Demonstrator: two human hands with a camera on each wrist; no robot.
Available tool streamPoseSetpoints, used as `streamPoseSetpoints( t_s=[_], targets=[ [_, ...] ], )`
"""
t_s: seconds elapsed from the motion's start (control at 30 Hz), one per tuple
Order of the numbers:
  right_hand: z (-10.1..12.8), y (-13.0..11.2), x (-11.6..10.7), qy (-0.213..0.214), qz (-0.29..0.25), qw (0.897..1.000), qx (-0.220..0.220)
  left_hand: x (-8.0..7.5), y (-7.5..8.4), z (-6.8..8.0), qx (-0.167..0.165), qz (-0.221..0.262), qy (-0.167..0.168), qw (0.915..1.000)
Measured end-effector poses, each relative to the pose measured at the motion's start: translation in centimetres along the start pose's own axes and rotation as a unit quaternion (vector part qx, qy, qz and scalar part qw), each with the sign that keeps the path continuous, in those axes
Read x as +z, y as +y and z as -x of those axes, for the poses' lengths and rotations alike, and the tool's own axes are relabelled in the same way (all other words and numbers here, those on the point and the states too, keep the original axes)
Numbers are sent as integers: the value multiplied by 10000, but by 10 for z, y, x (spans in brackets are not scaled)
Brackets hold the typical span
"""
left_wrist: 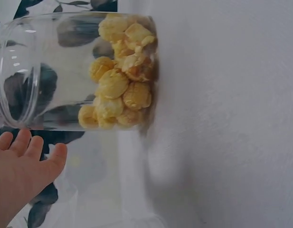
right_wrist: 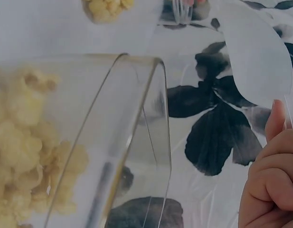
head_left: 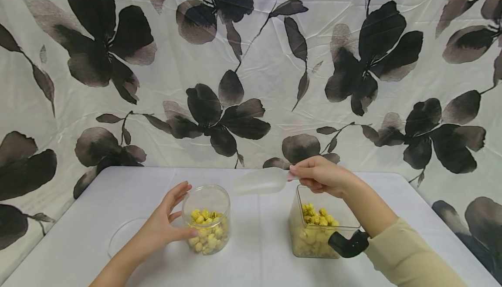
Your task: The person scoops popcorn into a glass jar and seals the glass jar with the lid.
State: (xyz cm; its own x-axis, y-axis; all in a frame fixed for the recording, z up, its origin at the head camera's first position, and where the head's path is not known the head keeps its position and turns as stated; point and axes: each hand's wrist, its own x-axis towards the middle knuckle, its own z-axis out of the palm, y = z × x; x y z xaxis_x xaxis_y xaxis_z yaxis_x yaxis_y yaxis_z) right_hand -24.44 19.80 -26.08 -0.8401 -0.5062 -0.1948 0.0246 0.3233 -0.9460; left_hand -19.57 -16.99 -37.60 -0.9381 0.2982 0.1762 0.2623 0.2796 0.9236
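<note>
A clear round jar, partly filled with yellow popcorn, stands upright on the table. My left hand is spread beside its left side, thumb toward the front and fingers near the rim; whether it touches the jar I cannot tell. The left wrist view shows that hand with fingers apart. My right hand grips the handle of a translucent white scoop, whose bowl reaches left between the containers, seemingly bare. Below that hand sits a clear square container of popcorn.
A clear round lid lies on the white table, left of the jar and partly behind my left forearm. A black curved piece shows by the right sleeve, before the square container. Floral cloth hangs behind the table.
</note>
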Motion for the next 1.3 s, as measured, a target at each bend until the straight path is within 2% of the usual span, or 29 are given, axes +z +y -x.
streamPoseSetpoints(
  t_s=[0.27,0.57,0.77,0.9,1.3],
  targets=[
    [12,5,-11,25,-69,10000,-9,-5,16,1,194,-209,72,9996],
    [25,15,-29,5,-54,10000,-22,-5,34,-1,700,-718,197,9948],
    [37,20,-40,0,-59,9999,-81,-2,49,-3,915,-1015,534,9892],
    [47,22,-50,47,-41,9999,-82,1,59,-6,1042,-861,601,9890],
    [71,26,-83,-175,48,9989,-441,17,75,-18,1261,-421,325,9906]
  ],
)
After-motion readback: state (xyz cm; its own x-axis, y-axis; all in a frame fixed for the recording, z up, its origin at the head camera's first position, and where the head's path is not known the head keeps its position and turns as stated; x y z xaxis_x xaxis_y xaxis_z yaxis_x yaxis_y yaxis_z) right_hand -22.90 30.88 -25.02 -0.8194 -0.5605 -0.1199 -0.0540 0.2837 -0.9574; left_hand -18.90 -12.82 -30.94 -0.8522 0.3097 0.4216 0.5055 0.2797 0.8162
